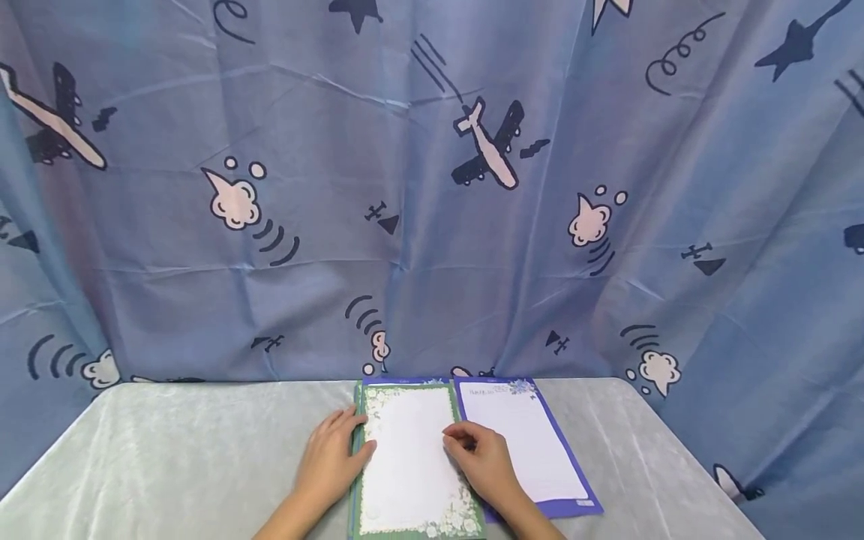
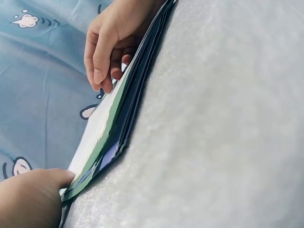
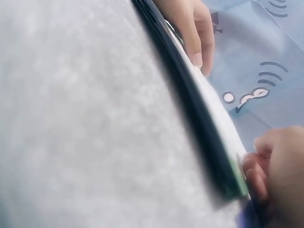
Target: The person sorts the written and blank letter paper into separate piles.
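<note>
A stack of letter paper (image 1: 412, 465) lies on the table, its top sheet white with a green border and white flowers. My left hand (image 1: 332, 457) rests at the stack's left edge, fingers extended, thumb on the sheet's margin. At the right edge is my right hand (image 1: 482, 457), its fingers bent and its thumb and index fingertips close together over the top sheet. Whether they pinch the paper I cannot tell. The left wrist view shows the right hand (image 2: 111, 47) above the stack's layered side (image 2: 128, 104), which has green, dark blue and purple edges.
A purple-bordered sheet (image 1: 520, 442) with blue flowers at its top lies to the right, partly under the stack and right forearm. A pale, velvety cloth (image 1: 202, 457) covers the table. Behind it hangs a blue curtain (image 1: 324, 187) printed with planes and clouds.
</note>
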